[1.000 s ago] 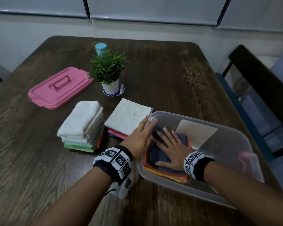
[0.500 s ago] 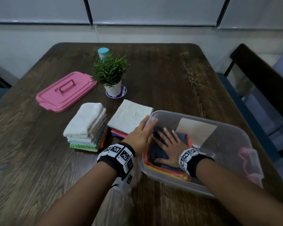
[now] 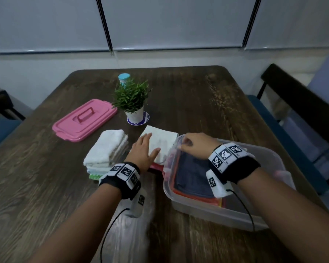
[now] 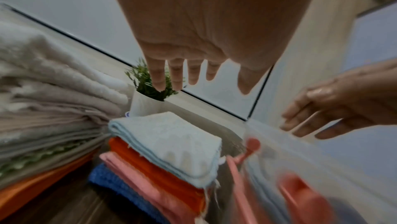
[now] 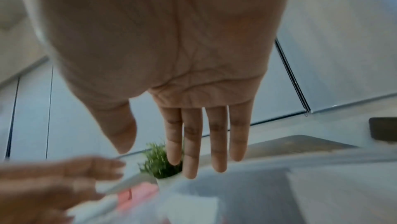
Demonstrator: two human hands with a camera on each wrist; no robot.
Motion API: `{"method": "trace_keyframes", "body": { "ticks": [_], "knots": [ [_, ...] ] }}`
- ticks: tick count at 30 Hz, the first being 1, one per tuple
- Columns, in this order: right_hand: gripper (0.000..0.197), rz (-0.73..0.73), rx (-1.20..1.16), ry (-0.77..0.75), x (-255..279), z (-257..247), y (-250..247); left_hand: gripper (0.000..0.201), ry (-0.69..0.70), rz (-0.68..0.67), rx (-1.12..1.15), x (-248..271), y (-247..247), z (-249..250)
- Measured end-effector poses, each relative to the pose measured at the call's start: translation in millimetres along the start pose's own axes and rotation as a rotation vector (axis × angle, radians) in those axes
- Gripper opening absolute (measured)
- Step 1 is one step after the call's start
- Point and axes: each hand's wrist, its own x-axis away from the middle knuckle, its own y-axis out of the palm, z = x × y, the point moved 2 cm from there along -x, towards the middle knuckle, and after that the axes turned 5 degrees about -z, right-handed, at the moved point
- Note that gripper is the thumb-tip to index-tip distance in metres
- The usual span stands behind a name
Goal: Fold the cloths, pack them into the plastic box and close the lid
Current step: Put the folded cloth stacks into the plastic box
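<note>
A clear plastic box (image 3: 213, 209) stands at the right with a dark blue cloth (image 3: 194, 175) on top of coloured folded cloths inside it. Just left of the box lies a stack of folded cloths (image 3: 162, 143) (image 4: 169, 139), pale on top with orange, pink and blue below. My left hand (image 3: 142, 151) (image 4: 184, 73) is over the stack's left edge, its fingers straight and holding nothing. Over the box's far left corner, my right hand (image 3: 191, 144) (image 5: 204, 142) is raised with straight fingers and is empty. A second pile of white towels (image 3: 106, 149) (image 4: 43, 95) lies further left. The pink lid (image 3: 84, 120) lies beyond that pile.
A small potted plant (image 3: 132, 99) on a blue coaster stands behind the stacks, with a blue-capped bottle (image 3: 123, 77) behind it. A dark chair (image 3: 300, 111) stands along the table's right side. The wooden table (image 3: 36, 186) shows bare wood in front of the towels.
Both hands have left the dark cloth in the box. The left one moved over the pale-topped stack. The right one lifted to the box's far left corner. The head view tilted up.
</note>
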Motion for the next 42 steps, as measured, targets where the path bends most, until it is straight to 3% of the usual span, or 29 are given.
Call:
{"method": "trace_keyframes", "body": {
  "ticks": [3, 6, 10, 13, 16, 18, 22, 24, 28, 31, 34, 38, 41, 42],
  "knots": [
    [0.027, 0.088, -0.248, -0.011, -16, -33, -20, 0.065, -0.068, 0.063, -0.007, -19, -22, -17],
    [0.034, 0.070, -0.398, 0.010, -41, -71, -24, 0.063, -0.149, 0.056, 0.044, -38, -38, -31],
    [0.028, 0.051, -0.465, 0.190, -90, -93, -20, 0.065, -0.271, -0.067, 0.120, -55, -31, -49],
    [0.035, 0.073, -0.578, 0.365, -117, -91, -11, 0.064, -0.323, -0.144, 0.127, -68, -19, -62],
    [0.034, -0.017, -0.400, 0.389, -131, -88, 5, 0.061, -0.372, -0.219, 0.168, -79, -13, -67],
    [0.030, -0.037, -0.441, 0.468, -136, -87, 15, 0.059, -0.389, -0.247, 0.169, -85, -9, -69],
    [0.042, -0.066, -0.386, 0.486, -142, -84, 23, 0.069, -0.407, -0.255, 0.154, -96, -5, -72],
    [0.049, -0.081, -0.462, 0.537, -142, -82, 29, 0.070, -0.396, -0.222, 0.141, -101, -6, -74],
    [0.054, -0.097, -0.374, 0.552, -149, -74, 34, 0.030, -0.260, -0.246, 0.188, -103, -9, -66],
    [0.044, -0.084, -0.553, 0.553, -144, -73, 27, 0.018, -0.146, -0.180, 0.277, -98, -23, -48],
    [0.049, 0.000, -0.784, 0.546, -140, -67, 19, 0.019, -0.083, -0.077, 0.370, -91, -47, -23],
    [0.080, 0.079, -0.912, 0.440, -131, -58, 9, 0.014, 0.002, 0.029, 0.477, -75, -84, 11],
    [0.112, 0.078, -1.009, 0.354, -112, -51, 0, 0.013, 0.076, 0.090, 0.568, -57, -103, 36],
    [0.114, 0.066, -1.085, 0.310, -103, -50, -3, 0.012, 0.100, 0.104, 0.582, -50, -107, 43]
  ]
}}
